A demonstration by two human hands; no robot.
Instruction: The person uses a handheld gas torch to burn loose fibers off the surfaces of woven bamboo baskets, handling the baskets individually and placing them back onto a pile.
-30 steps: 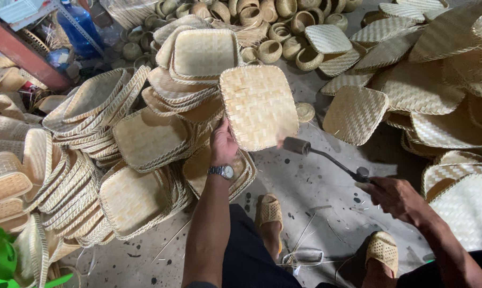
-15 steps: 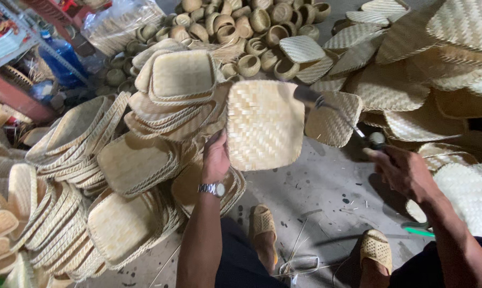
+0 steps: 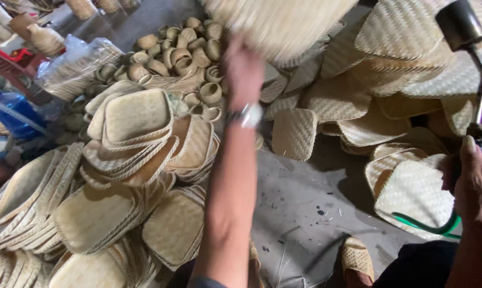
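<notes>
The pale woven tray (image 3: pixel 281 21), blurred and cut off at the top edge, is raised in the left hand (image 3: pixel 243 69), fingers clamped on it, while the right hand (image 3: pixel 472 178) grips a torch (image 3: pixel 467 58).

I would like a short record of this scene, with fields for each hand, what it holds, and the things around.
Left hand: left hand raised, blurred, gripping the lower edge of a pale woven square tray
Right hand: right hand closed on the handle of a black metal torch with a thin bent neck
Hose: a green hose runs under the right hand
Left side: stacks of woven rectangular trays with rims
Far side: small round woven cups in a heap
Floor: grey concrete floor
Foot: woven sandal
</notes>
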